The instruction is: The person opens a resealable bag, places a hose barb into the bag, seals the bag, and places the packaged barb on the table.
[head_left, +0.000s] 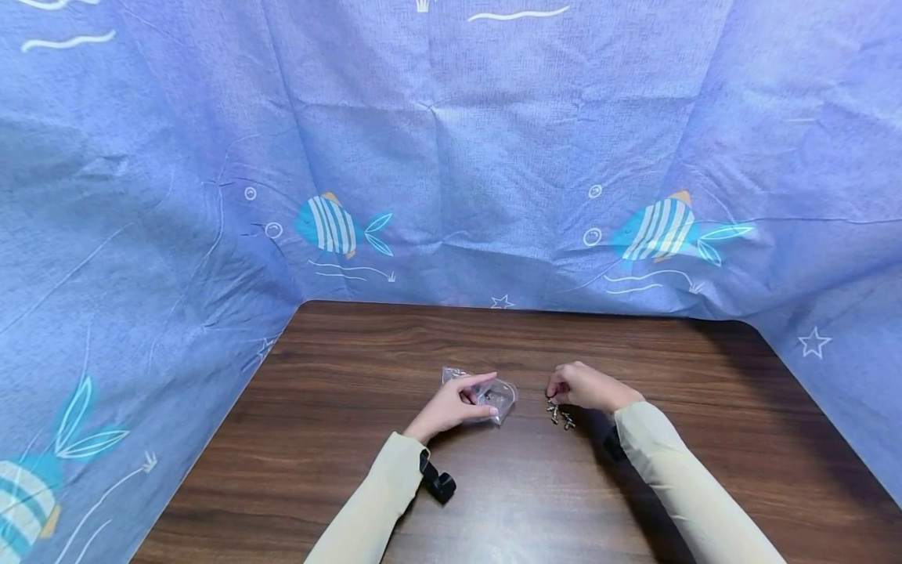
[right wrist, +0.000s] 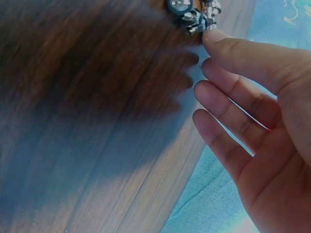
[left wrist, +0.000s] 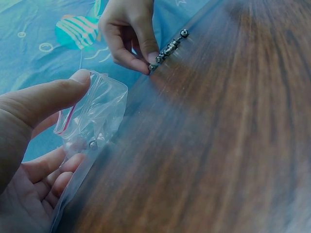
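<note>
A clear zip bag with a pink seal line is held in my left hand. In the left wrist view the thumb lies along the upper side of the bag, with curled fingers below. One small metal piece shows through the plastic. To the right, several small silver screws lie in a loose cluster on the table. My right hand reaches down to the cluster's far end, thumb and forefinger pinching a screw. In the right wrist view the other fingers are loosely bent; the forefinger's tip is hidden.
The brown wood-grain table spreads beneath both hands. A blue fish-patterned cloth hangs behind it and along its sides. Each wrist wears a black strap device, the left one near the tabletop.
</note>
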Action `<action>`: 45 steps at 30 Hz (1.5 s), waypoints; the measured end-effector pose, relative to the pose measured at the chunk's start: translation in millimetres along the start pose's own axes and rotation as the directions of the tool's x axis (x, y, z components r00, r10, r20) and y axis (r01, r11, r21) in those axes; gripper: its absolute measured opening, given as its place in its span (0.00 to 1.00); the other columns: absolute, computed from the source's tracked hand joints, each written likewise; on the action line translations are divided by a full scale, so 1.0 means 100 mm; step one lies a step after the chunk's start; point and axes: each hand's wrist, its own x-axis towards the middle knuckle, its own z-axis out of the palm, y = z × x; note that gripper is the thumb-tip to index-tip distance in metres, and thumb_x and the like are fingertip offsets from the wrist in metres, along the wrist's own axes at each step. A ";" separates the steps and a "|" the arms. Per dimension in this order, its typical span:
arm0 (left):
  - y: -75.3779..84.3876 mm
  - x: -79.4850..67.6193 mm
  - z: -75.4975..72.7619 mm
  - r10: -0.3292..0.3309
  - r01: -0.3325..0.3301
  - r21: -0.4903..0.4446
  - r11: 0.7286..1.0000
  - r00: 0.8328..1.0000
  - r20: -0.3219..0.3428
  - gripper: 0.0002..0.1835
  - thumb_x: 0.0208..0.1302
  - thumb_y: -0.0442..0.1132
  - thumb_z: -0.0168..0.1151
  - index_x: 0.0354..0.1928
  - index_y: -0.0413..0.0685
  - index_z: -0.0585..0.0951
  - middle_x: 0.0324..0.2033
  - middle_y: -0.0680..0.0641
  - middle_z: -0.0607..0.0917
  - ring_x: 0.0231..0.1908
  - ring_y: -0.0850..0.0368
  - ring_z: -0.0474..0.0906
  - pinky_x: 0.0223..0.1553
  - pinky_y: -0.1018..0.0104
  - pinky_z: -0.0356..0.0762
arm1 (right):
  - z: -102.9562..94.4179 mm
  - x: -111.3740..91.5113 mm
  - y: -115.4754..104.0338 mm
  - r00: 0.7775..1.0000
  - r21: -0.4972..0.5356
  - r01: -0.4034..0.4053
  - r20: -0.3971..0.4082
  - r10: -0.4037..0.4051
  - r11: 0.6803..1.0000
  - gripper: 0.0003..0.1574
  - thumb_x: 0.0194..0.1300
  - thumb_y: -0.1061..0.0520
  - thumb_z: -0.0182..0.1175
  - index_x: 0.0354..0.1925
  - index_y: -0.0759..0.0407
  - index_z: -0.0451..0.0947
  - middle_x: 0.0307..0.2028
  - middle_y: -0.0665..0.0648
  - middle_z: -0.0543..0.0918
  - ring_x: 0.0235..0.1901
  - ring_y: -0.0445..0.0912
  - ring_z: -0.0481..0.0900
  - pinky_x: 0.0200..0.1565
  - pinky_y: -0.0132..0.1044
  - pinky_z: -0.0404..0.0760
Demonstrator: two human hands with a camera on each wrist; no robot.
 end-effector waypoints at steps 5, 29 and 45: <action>-0.26 0.08 0.07 -0.003 0.003 0.014 1.000 1.000 -0.024 0.34 0.53 0.38 0.72 0.64 0.44 0.73 0.27 0.44 0.78 0.27 0.62 0.69 0.27 0.76 0.68 | 0.02 0.00 0.00 1.000 -0.016 0.025 -0.009 -0.025 1.000 0.05 0.53 0.66 0.68 0.25 0.58 0.82 0.24 0.48 0.79 0.25 0.34 0.73 0.30 0.28 0.75; -0.28 0.08 0.05 0.011 -0.011 0.010 1.000 1.000 -0.004 0.34 0.53 0.42 0.73 0.64 0.48 0.74 0.26 0.51 0.77 0.27 0.65 0.70 0.28 0.74 0.71 | -0.03 0.04 -0.03 1.000 -0.047 0.019 -0.013 -0.020 0.999 0.04 0.57 0.65 0.66 0.27 0.58 0.82 0.26 0.48 0.82 0.28 0.37 0.79 0.33 0.30 0.80; 0.12 -0.04 -0.04 0.002 -0.002 0.000 1.000 1.000 0.013 0.32 0.55 0.34 0.70 0.63 0.37 0.73 0.30 0.32 0.79 0.30 0.56 0.70 0.29 0.76 0.68 | -0.16 0.20 -0.20 1.000 -0.015 -0.013 -0.024 0.012 1.000 0.05 0.60 0.59 0.65 0.31 0.60 0.83 0.29 0.49 0.82 0.29 0.36 0.78 0.34 0.28 0.79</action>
